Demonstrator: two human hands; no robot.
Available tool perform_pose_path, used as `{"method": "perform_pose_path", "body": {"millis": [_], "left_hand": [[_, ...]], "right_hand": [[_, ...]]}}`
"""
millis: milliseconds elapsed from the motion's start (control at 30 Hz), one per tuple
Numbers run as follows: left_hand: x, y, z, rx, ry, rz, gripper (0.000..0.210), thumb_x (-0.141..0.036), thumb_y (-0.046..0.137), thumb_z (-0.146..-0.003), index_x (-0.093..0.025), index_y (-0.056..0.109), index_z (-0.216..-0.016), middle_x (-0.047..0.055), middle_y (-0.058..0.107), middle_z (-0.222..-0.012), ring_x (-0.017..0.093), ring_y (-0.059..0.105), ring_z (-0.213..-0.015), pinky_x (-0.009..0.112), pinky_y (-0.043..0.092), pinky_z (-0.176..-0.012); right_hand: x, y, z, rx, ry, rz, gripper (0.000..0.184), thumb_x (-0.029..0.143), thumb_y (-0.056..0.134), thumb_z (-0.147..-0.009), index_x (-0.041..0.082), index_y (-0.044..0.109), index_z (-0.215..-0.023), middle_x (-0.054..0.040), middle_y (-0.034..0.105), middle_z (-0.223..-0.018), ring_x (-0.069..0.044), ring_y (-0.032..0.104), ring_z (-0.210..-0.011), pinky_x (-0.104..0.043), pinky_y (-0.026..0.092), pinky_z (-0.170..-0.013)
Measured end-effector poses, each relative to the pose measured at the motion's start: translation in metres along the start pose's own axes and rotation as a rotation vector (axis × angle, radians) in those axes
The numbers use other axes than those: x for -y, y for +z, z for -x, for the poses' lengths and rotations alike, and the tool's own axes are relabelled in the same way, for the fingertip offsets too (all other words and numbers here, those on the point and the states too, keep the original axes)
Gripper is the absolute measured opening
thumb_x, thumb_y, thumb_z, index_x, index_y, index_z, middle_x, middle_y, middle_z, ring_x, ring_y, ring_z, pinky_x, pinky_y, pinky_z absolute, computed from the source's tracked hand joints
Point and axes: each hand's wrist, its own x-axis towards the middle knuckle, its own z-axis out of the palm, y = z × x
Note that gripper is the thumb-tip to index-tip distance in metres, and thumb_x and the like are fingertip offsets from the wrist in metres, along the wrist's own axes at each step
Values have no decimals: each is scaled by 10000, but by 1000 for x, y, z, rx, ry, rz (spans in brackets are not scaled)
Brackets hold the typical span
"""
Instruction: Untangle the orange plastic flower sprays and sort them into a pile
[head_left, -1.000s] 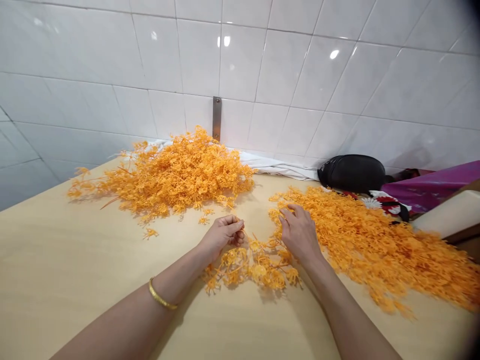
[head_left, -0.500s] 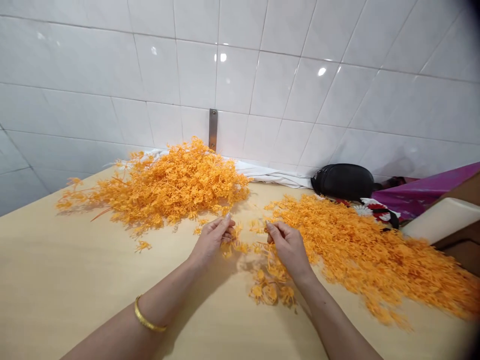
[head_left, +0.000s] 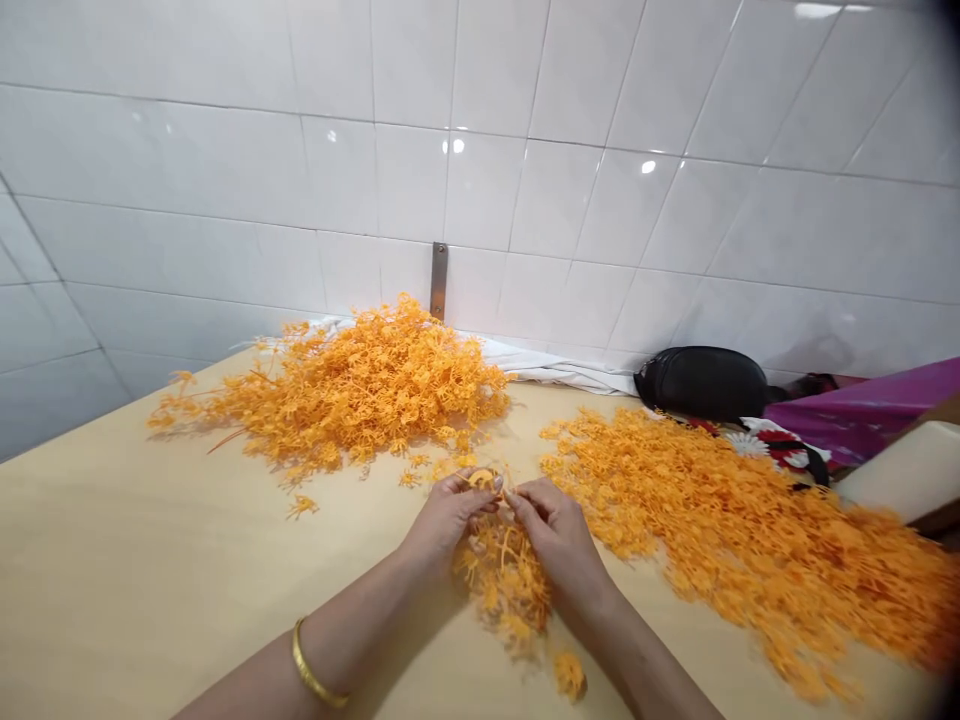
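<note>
**Pinching orange flowers [head_left: 514, 580] toward six o'clock**

Grasping these between left hand [head_left: 444, 520] and right hand [head_left: 562, 535], close together probably for fine control, over the desk [head_left: 187, 560]. From there, with left pile [head_left: 375, 380] at ten and right pile [head_left: 720, 520] at three o'clock, presumably for easy reach.

Bright light leaves white glare spots on the glossy tiled wall [head_left: 555, 190] and soft shadows on the pale tabletop [head_left: 187, 560]. The right pile of orange flowers [head_left: 750, 540] blurs at its near end; both right corners are dark.
</note>
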Motion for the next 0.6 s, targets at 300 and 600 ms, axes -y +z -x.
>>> {"method": "perform_pose_path", "body": {"millis": [300,600], "left_hand": [[6,-4,-6,14,8,136,288,-341,676,-590,-149,510,-725,7,554,-588,92,528,-482,209,406,-477],[13,-10,-15,-14,92,36,267,-351,644,-619,-141,480,-630,3,532,-485,76,483,-426,181,343,-441]], "right_hand": [[5,3,4,-19,-184,466,193,249,521,-728,178,468,-900,-53,506,-822,-185,468,-727,-296,368,-635],[10,2,6,92,-384,506,158,153,365,-820,180,505,-752,-36,486,-723,-154,432,-676,-286,334,-650]]}}
